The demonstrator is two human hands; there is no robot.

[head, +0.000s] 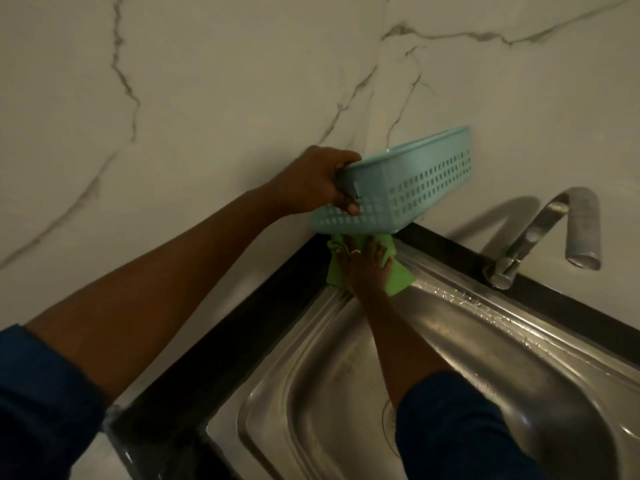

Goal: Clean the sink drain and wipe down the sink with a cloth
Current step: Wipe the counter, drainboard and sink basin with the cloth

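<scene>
Fingers of right hand (367, 268) spread flat, pressing green cloth (401, 284) onto back left corner of sink (485, 306) rim: palm-down push, no pinch. Left hand (311, 183) curls round end rim of teal basket (415, 188), holding it tilted just above cloth. Cloth looks soft, thin, probably damp; likely bunches if dragged by edge, so flat palm over middle suits. Basket probably light, stiff. Only sliver of drain (388, 420) shows beside right sleeve (450, 427).

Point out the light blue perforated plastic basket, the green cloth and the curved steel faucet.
Light blue perforated plastic basket (426, 188): head view, on its perforated side wall.
Green cloth (335, 273): head view, on its bare left part.
Curved steel faucet (540, 223): head view, on its rising neck.
</scene>
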